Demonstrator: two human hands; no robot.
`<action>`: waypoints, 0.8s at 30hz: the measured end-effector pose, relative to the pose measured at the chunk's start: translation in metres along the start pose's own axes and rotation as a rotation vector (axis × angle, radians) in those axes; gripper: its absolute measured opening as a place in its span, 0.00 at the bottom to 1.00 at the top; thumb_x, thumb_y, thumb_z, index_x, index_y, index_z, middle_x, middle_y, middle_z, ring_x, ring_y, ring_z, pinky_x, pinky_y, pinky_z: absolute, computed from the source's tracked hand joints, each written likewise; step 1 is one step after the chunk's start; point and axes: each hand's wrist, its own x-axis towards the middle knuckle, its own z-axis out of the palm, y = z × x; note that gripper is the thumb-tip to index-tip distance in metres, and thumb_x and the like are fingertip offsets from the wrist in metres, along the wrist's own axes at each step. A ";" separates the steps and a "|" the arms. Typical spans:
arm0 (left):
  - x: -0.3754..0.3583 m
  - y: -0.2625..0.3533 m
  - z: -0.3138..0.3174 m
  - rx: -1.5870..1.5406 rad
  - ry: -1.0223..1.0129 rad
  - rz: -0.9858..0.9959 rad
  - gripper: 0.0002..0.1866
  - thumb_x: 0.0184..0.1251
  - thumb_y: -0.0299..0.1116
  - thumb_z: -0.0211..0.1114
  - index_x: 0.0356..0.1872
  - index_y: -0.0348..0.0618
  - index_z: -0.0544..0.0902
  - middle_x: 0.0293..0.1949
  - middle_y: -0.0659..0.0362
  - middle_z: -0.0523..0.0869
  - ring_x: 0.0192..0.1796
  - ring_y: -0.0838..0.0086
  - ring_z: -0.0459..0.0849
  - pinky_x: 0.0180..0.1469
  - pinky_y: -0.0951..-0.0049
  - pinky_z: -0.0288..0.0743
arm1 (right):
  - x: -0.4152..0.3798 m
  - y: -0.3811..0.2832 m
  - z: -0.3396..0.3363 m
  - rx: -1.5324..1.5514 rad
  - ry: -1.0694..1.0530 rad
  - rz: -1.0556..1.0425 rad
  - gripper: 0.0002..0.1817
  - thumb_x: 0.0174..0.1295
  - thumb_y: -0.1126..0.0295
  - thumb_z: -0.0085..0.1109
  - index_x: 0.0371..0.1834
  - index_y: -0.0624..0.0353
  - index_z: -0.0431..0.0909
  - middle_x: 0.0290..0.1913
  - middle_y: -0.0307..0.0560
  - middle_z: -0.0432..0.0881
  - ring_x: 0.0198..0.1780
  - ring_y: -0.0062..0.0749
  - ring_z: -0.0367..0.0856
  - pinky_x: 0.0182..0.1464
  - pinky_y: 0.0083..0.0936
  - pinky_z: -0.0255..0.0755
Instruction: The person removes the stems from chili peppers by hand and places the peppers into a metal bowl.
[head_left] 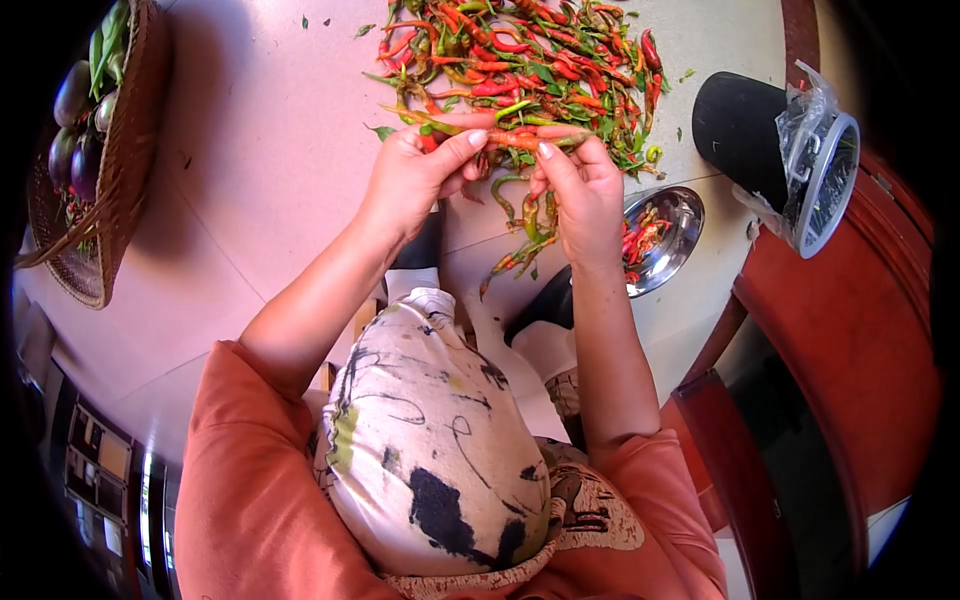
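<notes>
A reddish-orange chili pepper (pixel 513 140) is stretched level between my two hands, just in front of the pile. My left hand (pixel 425 170) pinches one end of it between thumb and fingers. At the other, greener end, my right hand (pixel 580 185) grips it with thumb and forefinger. Right beyond them, a heap of red and green chili peppers (pixel 500 75) with bits of leaf is spread over the floor. A few twisted greenish peppers (pixel 535 235) show below and between my hands. Beside my right wrist sits a shiny metal bowl (pixel 688 235) with some red peppers inside.
At the left stands a woven basket (pixel 140 130) with purple eggplants (pixel 75 95) and green vegetables. A black bin (pixel 735 120) lined with clear plastic is at the right, beside reddish wooden furniture (pixel 830 340). Pale tiles (pixel 270 150) cover the floor.
</notes>
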 end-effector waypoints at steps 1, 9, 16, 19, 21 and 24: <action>-0.001 0.000 0.000 -0.049 -0.001 0.031 0.11 0.61 0.29 0.62 0.44 0.38 0.80 0.27 0.64 0.81 0.24 0.88 0.73 0.20 0.90 0.60 | 0.000 -0.001 0.002 -0.039 0.018 -0.006 0.09 0.59 0.76 0.56 0.42 0.63 0.74 0.32 0.37 0.77 0.28 0.14 0.71 0.31 0.11 0.67; -0.001 -0.004 0.003 -0.015 -0.023 -0.016 0.12 0.64 0.31 0.60 0.46 0.40 0.79 0.23 0.63 0.79 0.21 0.86 0.69 0.18 0.88 0.56 | -0.005 0.004 0.019 -0.105 0.009 0.001 0.11 0.60 0.77 0.55 0.45 0.65 0.73 0.35 0.41 0.79 0.30 0.15 0.75 0.34 0.12 0.73; -0.009 0.006 0.013 0.077 0.032 0.149 0.09 0.65 0.29 0.58 0.45 0.42 0.78 0.22 0.65 0.77 0.21 0.88 0.69 0.19 0.88 0.58 | -0.007 0.001 0.013 -0.116 0.044 -0.011 0.09 0.59 0.77 0.56 0.42 0.67 0.74 0.37 0.43 0.77 0.32 0.17 0.76 0.33 0.14 0.74; -0.009 0.003 0.011 0.058 0.040 0.188 0.09 0.65 0.29 0.57 0.45 0.42 0.78 0.22 0.65 0.77 0.21 0.88 0.69 0.19 0.88 0.58 | -0.008 -0.004 0.018 -0.221 0.080 0.043 0.07 0.59 0.76 0.57 0.39 0.67 0.75 0.37 0.42 0.77 0.32 0.17 0.77 0.31 0.14 0.75; -0.007 -0.002 0.008 0.029 0.047 0.203 0.09 0.66 0.29 0.57 0.45 0.42 0.78 0.22 0.65 0.77 0.21 0.88 0.69 0.19 0.88 0.58 | -0.010 -0.004 0.021 -0.303 0.068 -0.076 0.06 0.59 0.77 0.56 0.39 0.66 0.75 0.36 0.42 0.78 0.31 0.16 0.76 0.31 0.14 0.75; -0.004 -0.003 0.006 -0.136 0.017 0.148 0.09 0.66 0.29 0.56 0.45 0.42 0.78 0.22 0.65 0.77 0.21 0.88 0.68 0.19 0.89 0.57 | -0.010 0.002 0.022 -0.450 0.055 -0.200 0.06 0.59 0.78 0.55 0.38 0.67 0.75 0.34 0.41 0.78 0.31 0.16 0.76 0.30 0.15 0.74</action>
